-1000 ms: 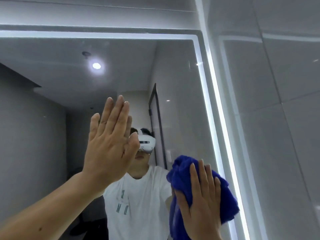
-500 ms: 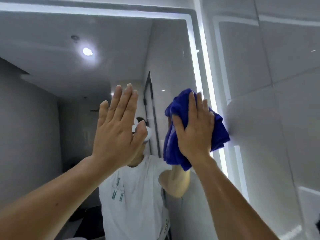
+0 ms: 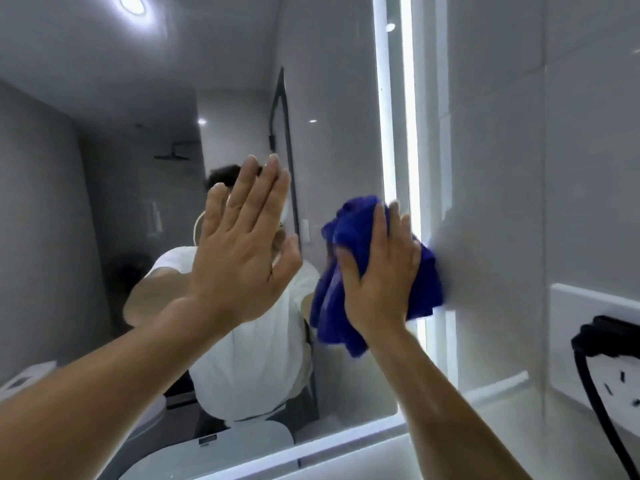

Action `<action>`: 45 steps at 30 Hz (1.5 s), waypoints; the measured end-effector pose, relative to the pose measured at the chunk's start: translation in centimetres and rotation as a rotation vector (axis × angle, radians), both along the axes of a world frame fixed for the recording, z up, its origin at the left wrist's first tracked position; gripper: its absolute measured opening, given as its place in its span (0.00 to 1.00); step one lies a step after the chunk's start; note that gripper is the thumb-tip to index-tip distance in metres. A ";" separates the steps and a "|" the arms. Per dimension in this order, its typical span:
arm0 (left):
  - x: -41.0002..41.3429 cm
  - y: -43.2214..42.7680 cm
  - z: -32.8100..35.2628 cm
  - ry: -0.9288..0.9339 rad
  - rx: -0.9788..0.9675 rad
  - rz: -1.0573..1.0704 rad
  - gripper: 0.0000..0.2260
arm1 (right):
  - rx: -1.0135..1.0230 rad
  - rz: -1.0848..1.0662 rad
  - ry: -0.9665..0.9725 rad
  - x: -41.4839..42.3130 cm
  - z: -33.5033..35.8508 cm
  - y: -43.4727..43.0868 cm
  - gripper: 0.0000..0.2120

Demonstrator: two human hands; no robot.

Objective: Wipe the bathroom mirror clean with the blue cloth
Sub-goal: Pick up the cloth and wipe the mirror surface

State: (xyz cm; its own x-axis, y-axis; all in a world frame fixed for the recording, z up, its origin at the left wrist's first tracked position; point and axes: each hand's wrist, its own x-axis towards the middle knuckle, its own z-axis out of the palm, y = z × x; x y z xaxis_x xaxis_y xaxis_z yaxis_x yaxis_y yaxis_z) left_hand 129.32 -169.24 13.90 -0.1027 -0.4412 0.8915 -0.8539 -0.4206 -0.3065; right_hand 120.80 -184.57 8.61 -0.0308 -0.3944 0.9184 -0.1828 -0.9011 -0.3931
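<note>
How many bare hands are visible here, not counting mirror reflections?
2. The left hand is spread flat before the mirror; the right hand presses the blue cloth near its lit right edge.

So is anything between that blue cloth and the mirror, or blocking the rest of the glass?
Nothing visible lies between them: the right hand presses the blue cloth flat on the mirror by its lit right edge. Only the left hand, held flat just left of the cloth, would likely block a leftward sweep.
</note>
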 end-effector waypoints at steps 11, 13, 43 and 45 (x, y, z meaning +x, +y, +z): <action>-0.4 -0.7 -3.4 -0.015 -0.019 -0.058 0.29 | -0.085 -0.041 -0.032 -0.1 2.0 -2.0 0.33; -0.4 -0.8 -4.3 -0.009 -0.018 -0.069 0.29 | -0.086 -0.031 -0.019 -0.1 -1.5 -1.9 0.31; 0.2 0.8 -4.4 -0.125 0.032 -0.011 0.28 | -0.032 -0.106 -0.051 0.4 7.0 -2.1 0.33; 0.4 0.9 -2.3 -0.150 0.027 0.029 0.29 | -0.061 -0.123 -0.065 0.4 8.9 -2.1 0.33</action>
